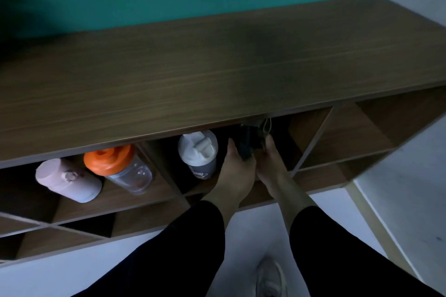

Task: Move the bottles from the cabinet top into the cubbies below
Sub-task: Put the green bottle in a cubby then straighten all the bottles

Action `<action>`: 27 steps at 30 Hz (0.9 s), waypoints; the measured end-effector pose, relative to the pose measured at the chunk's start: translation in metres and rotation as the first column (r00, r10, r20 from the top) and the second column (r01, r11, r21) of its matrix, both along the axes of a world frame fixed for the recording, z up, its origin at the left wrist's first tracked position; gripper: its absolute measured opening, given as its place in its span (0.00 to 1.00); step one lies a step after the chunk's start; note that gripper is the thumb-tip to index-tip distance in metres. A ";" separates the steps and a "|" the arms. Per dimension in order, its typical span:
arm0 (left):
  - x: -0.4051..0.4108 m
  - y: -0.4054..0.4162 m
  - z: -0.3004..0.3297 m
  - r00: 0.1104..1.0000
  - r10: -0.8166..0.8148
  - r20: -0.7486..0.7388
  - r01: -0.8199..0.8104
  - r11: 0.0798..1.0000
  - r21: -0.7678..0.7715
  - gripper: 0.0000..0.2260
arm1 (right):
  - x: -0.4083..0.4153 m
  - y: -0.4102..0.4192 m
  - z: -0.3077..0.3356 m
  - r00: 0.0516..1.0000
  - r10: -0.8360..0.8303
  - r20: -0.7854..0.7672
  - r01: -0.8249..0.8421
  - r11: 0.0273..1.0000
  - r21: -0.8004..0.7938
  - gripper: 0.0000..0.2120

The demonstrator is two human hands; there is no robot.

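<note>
No text can be read anywhere; the grey shaker bottle (201,164) with the white lid, standing in the cubby just right of the orange-lidded bottle (120,166), bears a pale print too blurred to make out

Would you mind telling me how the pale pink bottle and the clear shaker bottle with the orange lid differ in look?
The pale pink bottle is opaque, while the clear shaker bottle with the orange lid is see-through. The pink bottle's top matches its body; the shaker's bright lid contrasts with its body. The pink one stands left of the shaker. Both stand in the same wooden cubby.
</note>
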State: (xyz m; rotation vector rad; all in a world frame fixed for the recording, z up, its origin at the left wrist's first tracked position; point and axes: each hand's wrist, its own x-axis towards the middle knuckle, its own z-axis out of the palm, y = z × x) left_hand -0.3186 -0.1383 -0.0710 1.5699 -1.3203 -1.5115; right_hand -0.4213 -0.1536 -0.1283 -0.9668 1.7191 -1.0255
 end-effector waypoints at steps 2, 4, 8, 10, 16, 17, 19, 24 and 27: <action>-0.004 -0.007 -0.004 0.999 0.021 0.041 -0.022 0.999 0.027 0.32 | 0.000 -0.003 -0.001 0.998 0.048 0.039 -0.044 0.993 -0.113 0.18; -0.008 -0.014 -0.009 0.998 0.024 0.059 -0.026 0.999 0.034 0.33 | 0.000 -0.008 -0.003 0.997 -0.015 0.082 0.027 0.989 -0.147 0.15; -0.013 -0.023 -0.016 0.995 0.030 0.099 -0.031 0.999 0.009 0.32 | -0.004 -0.006 -0.004 1.000 -0.006 -0.019 0.003 0.988 -0.157 0.12; -0.012 -0.025 -0.018 0.992 0.042 0.116 -0.041 0.999 -0.019 0.31 | -0.007 -0.006 -0.014 0.997 0.048 -0.066 -0.056 0.991 -0.119 0.18; -0.008 -0.033 -0.027 0.993 0.082 0.084 -0.079 0.996 -0.031 0.30 | -0.010 -0.010 -0.021 0.965 -0.019 0.262 0.061 0.987 -0.151 0.22; -0.008 -0.031 -0.028 0.994 0.086 0.069 -0.084 0.996 -0.036 0.30 | -0.009 -0.011 -0.020 0.925 -0.039 0.379 0.099 0.985 -0.140 0.20; -0.007 -0.025 -0.032 0.995 0.095 0.029 -0.093 0.994 -0.054 0.30 | -0.013 -0.013 -0.025 0.916 -0.010 0.401 0.087 0.981 -0.174 0.23; -0.011 -0.021 -0.036 0.995 0.099 -0.004 -0.099 0.993 -0.065 0.31 | -0.020 -0.010 -0.032 0.995 -0.022 0.099 0.038 0.986 -0.163 0.34; -0.016 -0.031 -0.030 0.987 0.093 0.128 -0.075 0.987 -0.140 0.29 | -0.024 -0.004 -0.027 0.999 0.006 -0.047 -0.014 0.984 -0.178 0.31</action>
